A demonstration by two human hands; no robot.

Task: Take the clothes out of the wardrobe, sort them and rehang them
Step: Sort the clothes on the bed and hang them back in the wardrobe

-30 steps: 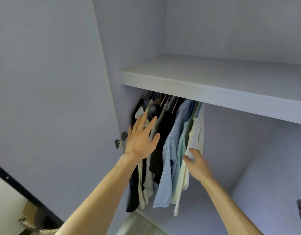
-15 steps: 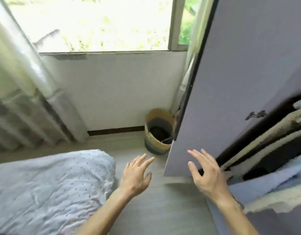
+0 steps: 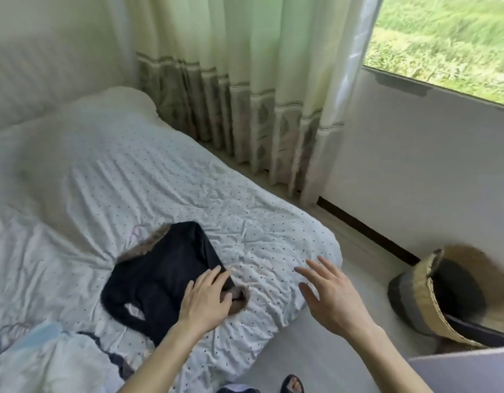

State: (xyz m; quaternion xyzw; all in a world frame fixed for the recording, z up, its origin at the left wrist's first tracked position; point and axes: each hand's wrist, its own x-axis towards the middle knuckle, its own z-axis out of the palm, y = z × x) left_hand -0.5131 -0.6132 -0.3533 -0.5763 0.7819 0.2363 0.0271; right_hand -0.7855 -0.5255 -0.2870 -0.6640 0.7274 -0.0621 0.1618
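Two hands: grip released on both, nothing held. The left hand [image 3: 205,303] lies flat-fingered on the dark garment [image 3: 163,270]. The right hand [image 3: 334,297] hovers spread above the bed corner, not touching it.
Near left: pale blue fabric pile [image 3: 32,353], contents unclear.
Garment position: heaped on the bed [image 3: 245,217] near its foot edge, with the fur trim [image 3: 241,296] just beside the left fingers.
Handling (judged): soft, limp, fairly light, so it will sag and trail. Take it by the collar or shoulders with both hands so it hangs straight.
Edges: the bed corner drops to the floor [image 3: 324,358]. The basket [image 3: 426,282] stands to the right, well apart.
Room: a wide stretch of bare sheet lies beyond the garment. The curtain [image 3: 245,109] bounds the far side.
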